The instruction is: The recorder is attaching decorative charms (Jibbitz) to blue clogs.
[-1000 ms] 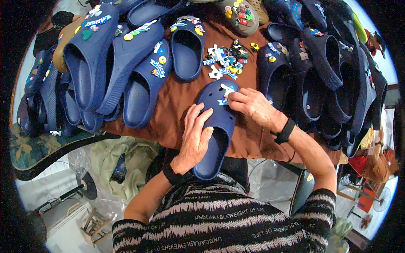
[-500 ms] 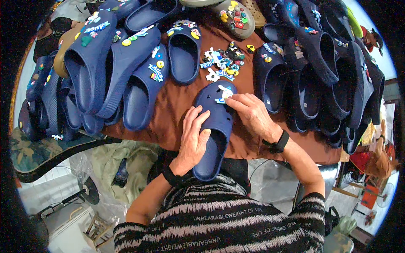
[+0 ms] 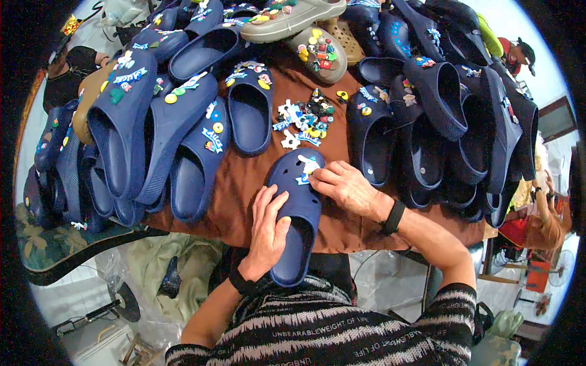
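A dark blue clog (image 3: 299,200) with holes in its upper lies in front of me, toe pointing away and heel close to my body. My left hand (image 3: 267,235) grips it from the left side, fingers over the upper and thumb by the foot opening. On the toe sits a white and blue shoe charm (image 3: 307,168). The fingertips of my right hand (image 3: 351,190) are pinched at the charm's right edge. Just beyond the toe lies a heap of small loose shoe charms (image 3: 314,116) in several colours.
Brown cloth (image 3: 244,183) covers the table. Decorated blue clogs (image 3: 125,104) are stacked on the left, and more dark clogs (image 3: 427,146) crowd the right. A grey clog with charms (image 3: 317,58) stands at the back. Another person (image 3: 540,213) shows at the far right.
The whole view has shifted, so the table appears lower and slightly left. Both hands keep their places on the clog, with the right fingers still at the charm.
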A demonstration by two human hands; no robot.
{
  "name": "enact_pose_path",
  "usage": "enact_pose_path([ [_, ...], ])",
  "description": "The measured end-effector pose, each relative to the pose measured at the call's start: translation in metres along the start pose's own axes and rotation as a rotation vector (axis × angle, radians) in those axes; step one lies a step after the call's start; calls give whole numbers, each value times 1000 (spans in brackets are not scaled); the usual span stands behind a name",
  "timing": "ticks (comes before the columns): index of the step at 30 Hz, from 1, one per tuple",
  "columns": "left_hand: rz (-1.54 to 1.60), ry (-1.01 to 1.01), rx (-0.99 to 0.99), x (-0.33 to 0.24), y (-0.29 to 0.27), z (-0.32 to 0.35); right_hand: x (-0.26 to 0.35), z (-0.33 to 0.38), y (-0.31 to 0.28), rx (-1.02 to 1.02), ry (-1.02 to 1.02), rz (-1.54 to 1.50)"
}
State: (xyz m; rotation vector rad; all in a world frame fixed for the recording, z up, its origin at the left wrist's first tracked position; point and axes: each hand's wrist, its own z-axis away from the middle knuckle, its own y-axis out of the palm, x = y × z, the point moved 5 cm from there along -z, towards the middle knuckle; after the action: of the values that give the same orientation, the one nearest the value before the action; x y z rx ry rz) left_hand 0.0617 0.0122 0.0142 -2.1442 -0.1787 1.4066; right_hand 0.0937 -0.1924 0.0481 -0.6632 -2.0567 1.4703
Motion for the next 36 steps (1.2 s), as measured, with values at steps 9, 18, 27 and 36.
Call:
enact_pose_path([
  [9, -24, -3, -15, 1, 2, 1, 1, -12, 7, -83, 51, -91],
  [18, 2, -12, -9, 2, 0, 0, -23, 3, 12, -221, 400, -623],
  [27, 22, -5, -2, 4, 0, 2, -30, 5, 21, -196, 632, -853],
  [36, 28, 2, -13, 5, 2, 2, 0, -2, 1, -241, 261, -246],
])
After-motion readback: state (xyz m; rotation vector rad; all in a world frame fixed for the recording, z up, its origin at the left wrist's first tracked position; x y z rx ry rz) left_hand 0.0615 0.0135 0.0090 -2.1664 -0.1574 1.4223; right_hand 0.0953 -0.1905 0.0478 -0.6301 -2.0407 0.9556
